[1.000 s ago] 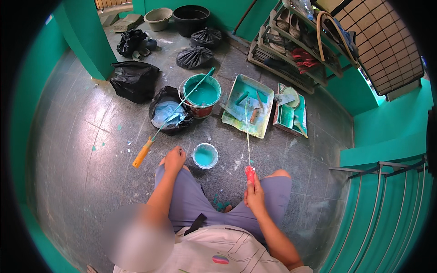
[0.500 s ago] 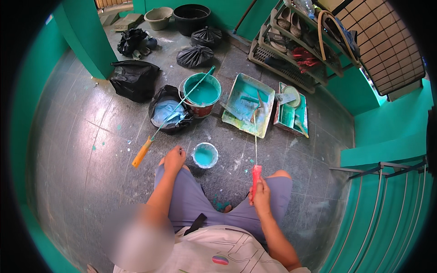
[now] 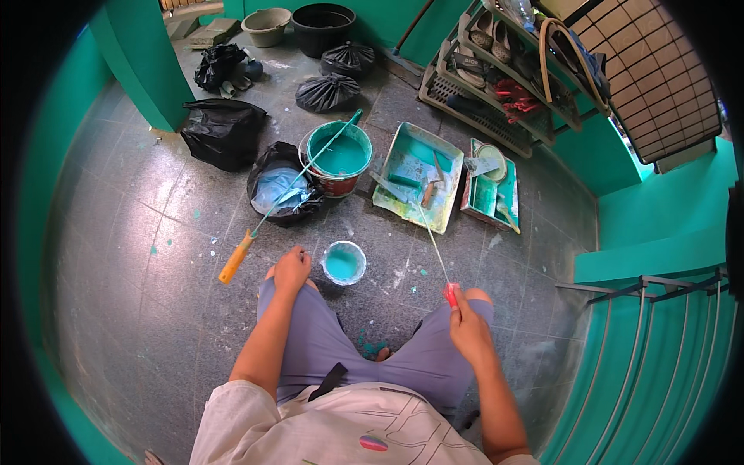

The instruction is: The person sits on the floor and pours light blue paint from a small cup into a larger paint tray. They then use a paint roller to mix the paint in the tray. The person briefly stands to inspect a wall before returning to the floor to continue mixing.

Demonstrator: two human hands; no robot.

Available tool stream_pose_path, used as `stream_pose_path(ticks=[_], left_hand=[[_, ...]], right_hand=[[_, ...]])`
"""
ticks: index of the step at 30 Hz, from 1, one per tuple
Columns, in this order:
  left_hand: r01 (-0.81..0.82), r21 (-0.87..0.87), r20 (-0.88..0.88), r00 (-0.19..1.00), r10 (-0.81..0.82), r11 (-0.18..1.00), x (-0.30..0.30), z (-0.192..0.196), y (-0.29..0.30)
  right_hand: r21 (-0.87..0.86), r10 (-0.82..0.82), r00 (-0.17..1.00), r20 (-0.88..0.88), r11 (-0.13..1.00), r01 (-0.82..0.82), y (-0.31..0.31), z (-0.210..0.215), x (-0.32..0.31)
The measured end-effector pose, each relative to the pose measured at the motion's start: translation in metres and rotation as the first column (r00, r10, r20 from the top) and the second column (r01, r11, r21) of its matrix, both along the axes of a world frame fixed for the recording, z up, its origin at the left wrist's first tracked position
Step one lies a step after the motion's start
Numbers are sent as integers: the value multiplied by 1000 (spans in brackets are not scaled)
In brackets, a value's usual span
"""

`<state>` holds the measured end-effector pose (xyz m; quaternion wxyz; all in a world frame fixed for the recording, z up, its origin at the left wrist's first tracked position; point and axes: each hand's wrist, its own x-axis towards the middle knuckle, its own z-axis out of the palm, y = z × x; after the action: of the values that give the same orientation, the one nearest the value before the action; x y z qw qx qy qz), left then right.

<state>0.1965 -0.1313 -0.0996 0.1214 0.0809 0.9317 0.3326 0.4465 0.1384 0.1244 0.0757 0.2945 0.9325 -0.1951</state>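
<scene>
My right hand [image 3: 469, 322] is closed round the red handle of a small paint roller [image 3: 435, 246]. Its thin rod reaches forward into a paint-stained tray [image 3: 443, 220], where the green-coated roller head rests among scrapers. Over my left knee lies my left hand [image 3: 292, 269], its fingers curled and no object visible in them. Just beyond it, a small tub of teal paint [image 3: 343, 263] stands on the floor. Farther off is a bucket of teal paint [image 3: 339, 155], with a second roller with an orange handle [image 3: 236, 260] lying across its top.
A smaller paint tray [image 3: 496, 203] sits right of the first. Left of the bucket is an opened black bag [image 3: 267, 211] with blue stuff inside; more black bags [image 3: 225, 132] lie beyond. A shoe rack [image 3: 484, 89] stands far right, a metal rack [image 3: 647, 349] near right.
The roller head has shifted left and nearer within the tray, while my right hand with the handle has moved to the right. My left hand stays at the knee.
</scene>
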Motion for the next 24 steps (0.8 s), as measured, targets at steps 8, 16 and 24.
stream_pose_path(ticks=[8, 16, 24], left_hand=[[8, 7, -17, 1000, -8, 1000, -1, 0, 3], [-11, 42, 2, 1000, 11, 999, -1, 4, -5], [4, 46, 8, 1000, -5, 999, -1, 3, -6]], right_hand=[[81, -34, 978, 205, 997, 18, 18, -10, -47], [-17, -12, 964, 265, 1000, 17, 3, 18, -23], [66, 28, 967, 253, 997, -46, 15, 1, -58]])
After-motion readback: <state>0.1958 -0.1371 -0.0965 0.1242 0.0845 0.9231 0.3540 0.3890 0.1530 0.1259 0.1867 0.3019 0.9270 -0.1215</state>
